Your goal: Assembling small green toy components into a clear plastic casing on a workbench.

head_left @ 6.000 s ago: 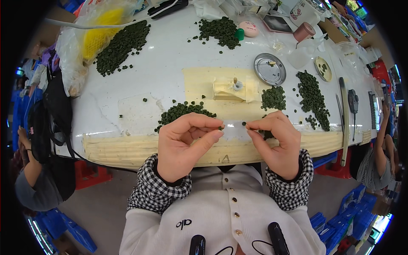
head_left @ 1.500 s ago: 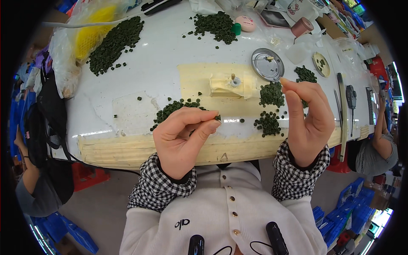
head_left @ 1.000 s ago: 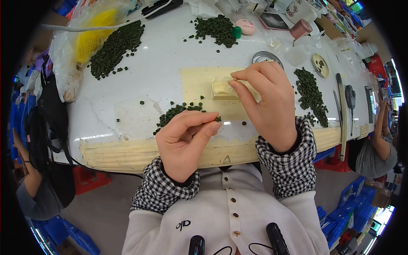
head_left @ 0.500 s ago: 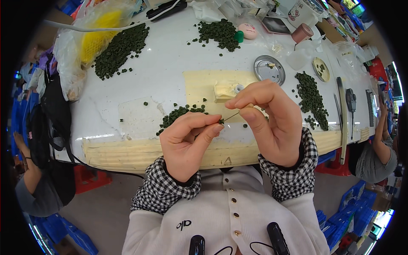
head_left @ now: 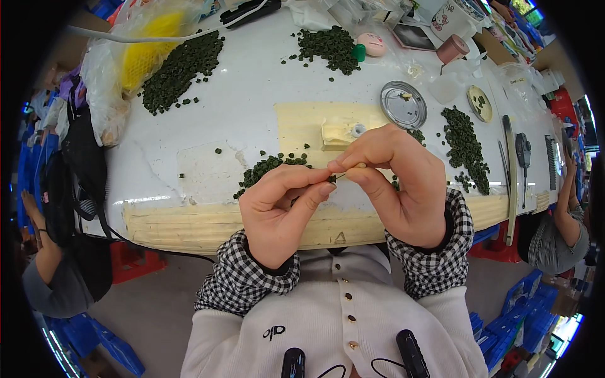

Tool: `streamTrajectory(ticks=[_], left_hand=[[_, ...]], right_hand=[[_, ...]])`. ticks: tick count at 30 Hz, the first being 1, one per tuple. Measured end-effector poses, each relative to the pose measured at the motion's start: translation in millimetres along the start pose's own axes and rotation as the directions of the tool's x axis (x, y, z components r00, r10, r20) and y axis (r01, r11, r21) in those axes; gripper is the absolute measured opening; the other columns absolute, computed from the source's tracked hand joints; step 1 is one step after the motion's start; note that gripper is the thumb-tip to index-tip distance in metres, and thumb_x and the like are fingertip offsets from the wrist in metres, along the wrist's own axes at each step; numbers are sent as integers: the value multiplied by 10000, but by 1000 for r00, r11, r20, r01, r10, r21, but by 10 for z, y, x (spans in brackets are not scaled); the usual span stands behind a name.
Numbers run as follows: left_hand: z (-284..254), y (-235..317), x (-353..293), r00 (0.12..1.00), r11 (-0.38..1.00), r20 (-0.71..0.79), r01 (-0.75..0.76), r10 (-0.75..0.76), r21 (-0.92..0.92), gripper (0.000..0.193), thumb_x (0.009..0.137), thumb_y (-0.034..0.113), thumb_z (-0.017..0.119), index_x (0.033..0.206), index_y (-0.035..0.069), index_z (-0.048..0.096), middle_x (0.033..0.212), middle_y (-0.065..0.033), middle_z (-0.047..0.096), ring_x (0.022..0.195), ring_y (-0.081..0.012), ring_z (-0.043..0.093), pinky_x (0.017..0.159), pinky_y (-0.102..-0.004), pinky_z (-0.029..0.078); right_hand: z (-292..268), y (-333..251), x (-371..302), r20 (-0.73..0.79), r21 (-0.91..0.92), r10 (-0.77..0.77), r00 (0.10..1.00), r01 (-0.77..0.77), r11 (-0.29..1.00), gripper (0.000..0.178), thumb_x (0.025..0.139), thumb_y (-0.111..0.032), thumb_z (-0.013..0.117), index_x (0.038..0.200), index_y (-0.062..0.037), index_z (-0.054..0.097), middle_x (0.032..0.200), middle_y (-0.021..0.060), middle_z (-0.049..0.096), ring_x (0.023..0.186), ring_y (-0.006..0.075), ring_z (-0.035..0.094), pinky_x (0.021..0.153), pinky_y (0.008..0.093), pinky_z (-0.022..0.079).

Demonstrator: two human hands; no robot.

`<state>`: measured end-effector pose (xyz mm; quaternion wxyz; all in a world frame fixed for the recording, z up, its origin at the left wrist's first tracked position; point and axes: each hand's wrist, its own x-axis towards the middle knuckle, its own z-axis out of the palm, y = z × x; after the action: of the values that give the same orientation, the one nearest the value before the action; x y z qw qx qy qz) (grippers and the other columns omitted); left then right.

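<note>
Cream knit front and centre, gingham at both wrists!
And what a turnout: a finely ribbed cream top (head_left: 315, 327), a row of dark, gold-edged buttons (head_left: 348, 296) running down the middle, the lowest visible one gleaming almost pure gold. There's a small black stitched mark (head_left: 274, 331) on the chest, over on the left! Out along the forearms, black-and-white checked sleeve covers (head_left: 247, 285), puffed and gathered, with a snug black cuff (head_left: 276, 269) peeking out at each wrist; left hand (head_left: 274, 211) and right hand (head_left: 409, 198) both bare. Down low, two glossy black rounded pods (head_left: 413, 353), thin black cords (head_left: 379, 360) curving beside them!
</note>
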<state>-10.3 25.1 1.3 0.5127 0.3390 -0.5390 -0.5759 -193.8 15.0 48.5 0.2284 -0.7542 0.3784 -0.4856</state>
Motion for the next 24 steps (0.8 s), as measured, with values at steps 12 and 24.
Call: streamTrajectory(ticks=[12,24], left_hand=[[16,20,-5,999,999,-30,19,-18,26,190,850,-93,667,1036,-55,683,955,-96,661,838,-114,625,719,-217,496],[1,8,-9,999,1000,-39,-2,3,16,203,844,-95,672,1043,-56,682,957,-95,657,839,-112,615,720,-217,490]], right_hand=[[-30,164,41,-267,-312,-39,963,-48,949,97,828,-9,688,898,2,623,837,117,616,716,277,601,631,332,483],[-50,47,9,-189,-506,-8,982,-90,858,183,786,-21,710,966,-17,676,874,105,617,805,282,576,705,354,468]])
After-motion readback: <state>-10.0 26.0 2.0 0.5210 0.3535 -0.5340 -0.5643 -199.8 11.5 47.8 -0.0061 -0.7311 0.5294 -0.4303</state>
